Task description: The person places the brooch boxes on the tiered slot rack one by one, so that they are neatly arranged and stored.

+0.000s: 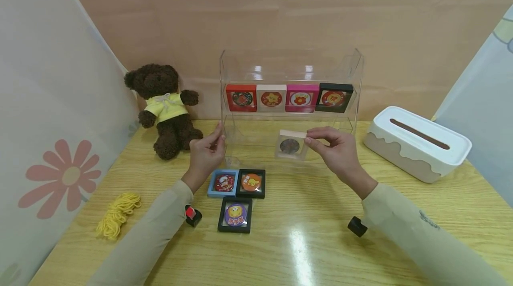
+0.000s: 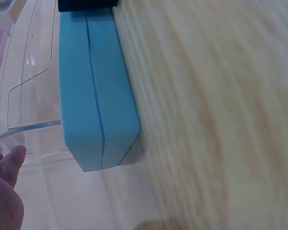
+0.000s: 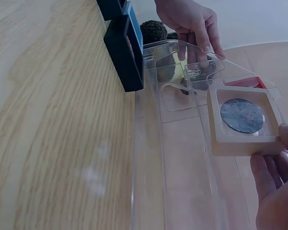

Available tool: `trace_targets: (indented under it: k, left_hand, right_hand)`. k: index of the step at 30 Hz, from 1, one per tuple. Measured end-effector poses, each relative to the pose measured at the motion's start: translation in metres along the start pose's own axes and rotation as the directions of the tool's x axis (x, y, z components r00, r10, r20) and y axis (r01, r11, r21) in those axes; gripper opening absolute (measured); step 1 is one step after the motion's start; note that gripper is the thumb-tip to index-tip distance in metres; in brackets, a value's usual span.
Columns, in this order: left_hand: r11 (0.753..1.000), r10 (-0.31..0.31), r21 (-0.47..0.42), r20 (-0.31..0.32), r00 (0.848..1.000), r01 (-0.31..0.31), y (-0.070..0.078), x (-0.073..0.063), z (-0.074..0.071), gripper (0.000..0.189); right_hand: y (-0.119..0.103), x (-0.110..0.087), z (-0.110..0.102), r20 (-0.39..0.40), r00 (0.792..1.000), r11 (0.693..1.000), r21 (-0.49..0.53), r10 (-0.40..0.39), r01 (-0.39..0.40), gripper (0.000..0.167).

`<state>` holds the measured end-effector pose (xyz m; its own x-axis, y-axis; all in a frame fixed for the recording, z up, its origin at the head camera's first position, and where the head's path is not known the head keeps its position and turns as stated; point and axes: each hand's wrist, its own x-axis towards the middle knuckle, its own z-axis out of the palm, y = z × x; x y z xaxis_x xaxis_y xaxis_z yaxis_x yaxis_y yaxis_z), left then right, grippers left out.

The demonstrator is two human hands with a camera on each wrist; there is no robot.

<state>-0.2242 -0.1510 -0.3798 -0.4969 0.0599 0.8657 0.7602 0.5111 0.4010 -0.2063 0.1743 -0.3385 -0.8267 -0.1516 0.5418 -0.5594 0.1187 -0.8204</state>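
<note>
A clear acrylic display rack [image 1: 288, 64] stands at the back of the table. My left hand [image 1: 206, 154] pinches its left side edge between thumb and fingers; the left wrist view catches this hand [image 2: 7, 196] at the clear edge. By its right edge, my right hand [image 1: 338, 150] grips a cream square display frame [image 1: 290, 145] with a dark round disc inside, held up before the rack's lower tier. In the right wrist view the disc [image 3: 242, 116] looks silvery. Red, white, pink and black frames [image 1: 302, 98] line the upper tier.
Blue [image 1: 223, 183], black [image 1: 250, 183] and another black frame [image 1: 235, 215] lie in front of the rack. At left are a brown teddy bear [image 1: 164, 110] and yellow yarn [image 1: 118, 215]. A white tissue box [image 1: 417, 143] stands at right.
</note>
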Motion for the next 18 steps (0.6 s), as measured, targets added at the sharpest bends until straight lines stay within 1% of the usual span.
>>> trace_targets:
  k: [4, 6, 10, 14, 18]
  left_hand:
    - [1.000, -0.001, -0.002, 0.005, 1.000, 0.001, 0.000, 0.000, -0.001, 0.035]
    - [1.000, -0.002, 0.003, 0.010, 1.000, 0.002, 0.000, 0.000, -0.001, 0.035]
    - [1.000, -0.007, 0.028, 0.010, 1.000, 0.006, -0.002, -0.001, -0.001, 0.035]
    - [0.999, -0.001, 0.049, 0.004, 1.000, 0.001, -0.002, -0.001, -0.001, 0.035]
    - [0.999, 0.002, 0.040, -0.004, 1.000, -0.002, -0.003, -0.001, 0.000, 0.035]
  right_hand:
    - [-0.001, 0.006, 0.004, -0.031, 0.999, 0.999, -0.035, 0.014, -0.015, 0.011]
    - [-0.001, 0.010, 0.008, -0.051, 0.999, 0.999, -0.035, 0.014, -0.016, 0.012]
    - [-0.002, 0.017, 0.019, -0.088, 0.996, 1.000, 0.024, 0.010, -0.008, 0.014]
    - [-0.002, 0.025, 0.028, -0.122, 0.992, 0.998, 0.066, -0.015, 0.023, 0.013]
    - [-0.001, 0.033, 0.037, -0.155, 0.988, 0.993, 0.111, -0.023, 0.041, 0.013]
